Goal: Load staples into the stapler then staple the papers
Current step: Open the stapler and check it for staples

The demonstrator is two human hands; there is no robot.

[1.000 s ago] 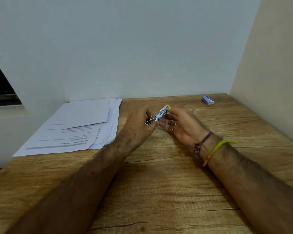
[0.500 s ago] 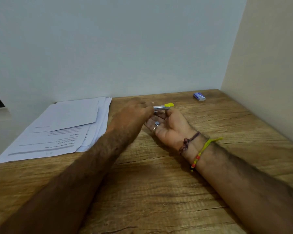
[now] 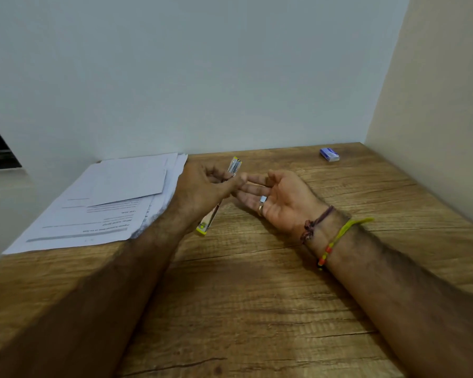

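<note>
Papers [image 3: 107,203] lie fanned at the table's [image 3: 257,296] far left; a staple box [image 3: 329,154] sits far right. Left hand [image 3: 202,189] grips the stapler [image 3: 221,195] mid-table, hiding its middle; right hand [image 3: 279,197] lies palm-up, fingers loosely spread.

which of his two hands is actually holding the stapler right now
The left hand grips the stapler; the right hand lies open, palm up.

Left hand [image 3: 205,186]: curling its fingers closed around the stapler [image 3: 219,197], back of the hand facing the camera.
Right hand [image 3: 279,197]: lying palm up, fingers loosely spread and pointing toward the left hand, holding nothing.
Forearms: both reaching forward, converging.
Right wrist: wearing two thread bands.
</note>
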